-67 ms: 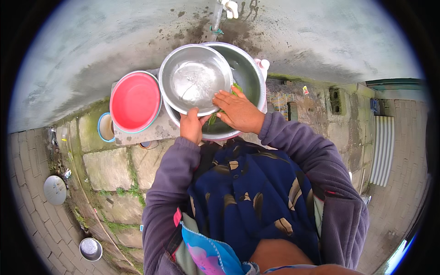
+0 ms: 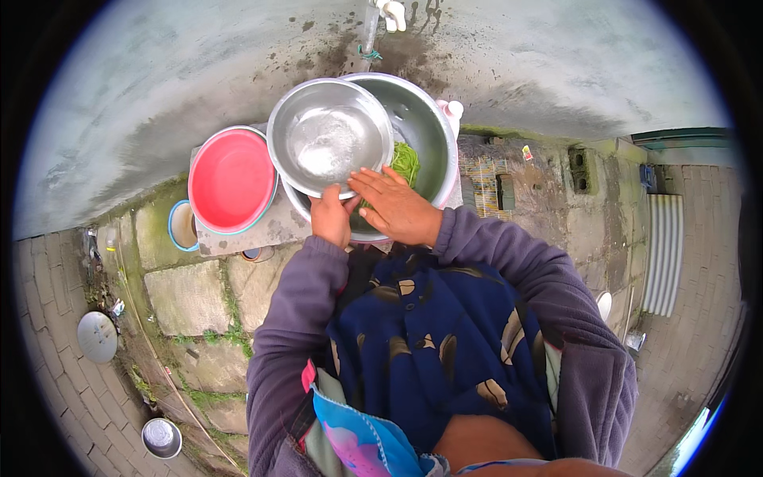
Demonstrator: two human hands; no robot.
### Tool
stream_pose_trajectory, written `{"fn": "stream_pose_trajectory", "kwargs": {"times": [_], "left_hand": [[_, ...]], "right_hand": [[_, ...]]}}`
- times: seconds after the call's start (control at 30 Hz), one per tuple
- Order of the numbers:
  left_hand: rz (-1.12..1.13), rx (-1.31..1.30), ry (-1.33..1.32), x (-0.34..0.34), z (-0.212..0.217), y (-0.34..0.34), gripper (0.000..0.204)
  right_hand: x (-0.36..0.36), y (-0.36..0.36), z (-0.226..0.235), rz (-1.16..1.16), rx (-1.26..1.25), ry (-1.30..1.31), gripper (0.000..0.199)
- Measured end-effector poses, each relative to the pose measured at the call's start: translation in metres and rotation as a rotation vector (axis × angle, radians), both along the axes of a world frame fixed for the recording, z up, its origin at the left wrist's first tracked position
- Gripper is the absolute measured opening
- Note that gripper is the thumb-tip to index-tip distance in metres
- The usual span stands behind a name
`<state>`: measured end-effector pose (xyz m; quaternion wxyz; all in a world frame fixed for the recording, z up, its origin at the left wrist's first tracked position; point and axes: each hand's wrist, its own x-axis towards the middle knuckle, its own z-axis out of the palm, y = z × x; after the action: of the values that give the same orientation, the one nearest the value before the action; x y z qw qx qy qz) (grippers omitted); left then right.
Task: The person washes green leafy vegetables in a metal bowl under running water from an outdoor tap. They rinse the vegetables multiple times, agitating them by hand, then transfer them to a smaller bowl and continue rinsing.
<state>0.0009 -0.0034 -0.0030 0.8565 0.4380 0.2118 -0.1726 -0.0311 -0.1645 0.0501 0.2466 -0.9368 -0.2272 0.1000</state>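
A shiny metal basin (image 2: 327, 141) rests tilted over the left part of a larger grey metal basin (image 2: 435, 147). A little water seems to lie in the smaller one. My left hand (image 2: 331, 219) grips its near rim, the thumb and fingers closed on the edge. Fingers stretched out, my right hand (image 2: 396, 208) lies flat against the same rim, just to the right. A bundle of green leafy vegetables (image 2: 406, 162) shows inside the larger basin, beside the smaller basin's right edge; part of it is hidden beneath the smaller basin and my right hand.
To the left, a red basin (image 2: 231, 181) sits on a stone slab (image 2: 274, 226), with a blue-rimmed bucket (image 2: 183, 225) below it. A white tap (image 2: 391, 14) juts from the wall ahead. Behind the large basin's right rim stands a pale bottle (image 2: 451, 110).
The smaller basin has shifted slightly left with both hands. More of the green vegetables shows at its right edge, where my right hand covered them before.
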Motion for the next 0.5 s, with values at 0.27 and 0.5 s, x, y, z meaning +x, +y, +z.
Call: {"fn": "stream_pose_trajectory", "kwargs": {"times": [0.27,0.5], "left_hand": [[-0.013,-0.078,0.077,0.005,0.021,-0.001,0.034],[-0.052,-0.056,0.084,0.000,0.026,-0.017,0.034]], "right_hand": [[0.016,-0.051,0.010,-0.028,-0.212,-0.295,0.071],[-0.012,-0.033,0.004,0.061,0.035,-0.265,0.059]]}}
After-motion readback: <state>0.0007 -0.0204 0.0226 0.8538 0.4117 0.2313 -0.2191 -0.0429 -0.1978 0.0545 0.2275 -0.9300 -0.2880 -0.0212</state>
